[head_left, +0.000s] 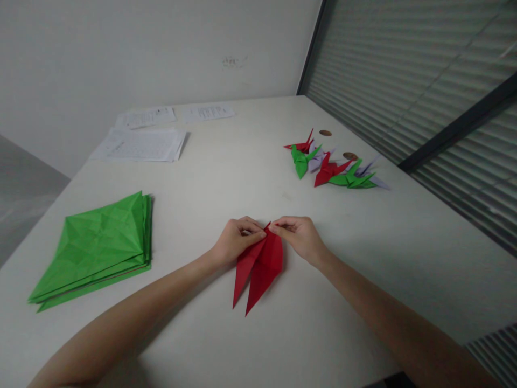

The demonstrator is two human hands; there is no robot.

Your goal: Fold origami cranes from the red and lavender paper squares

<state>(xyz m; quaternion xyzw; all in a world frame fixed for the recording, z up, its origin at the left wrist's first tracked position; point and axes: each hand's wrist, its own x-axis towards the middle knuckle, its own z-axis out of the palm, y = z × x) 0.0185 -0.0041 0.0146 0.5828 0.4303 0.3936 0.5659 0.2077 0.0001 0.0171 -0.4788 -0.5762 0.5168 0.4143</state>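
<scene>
A partly folded piece of red origami paper (264, 264) lies at the middle of the table's near side, its two pointed flaps facing me. My left hand (239, 237) pinches its far end from the left, thumb on top. From the right, my right hand (301, 234) pinches the same far tip between thumb and fingers. The two thumbs almost meet there, and a small red point shows between them. The fingers under the paper are partly hidden.
A stack of creased green paper sheets (100, 237) lies to the left. Several folded paper cranes (329, 170) in red, green and lilac sit at the right, near two round table holes (325, 132). Printed papers (141, 144) lie at the back left. Window blinds (407, 70) border the right side.
</scene>
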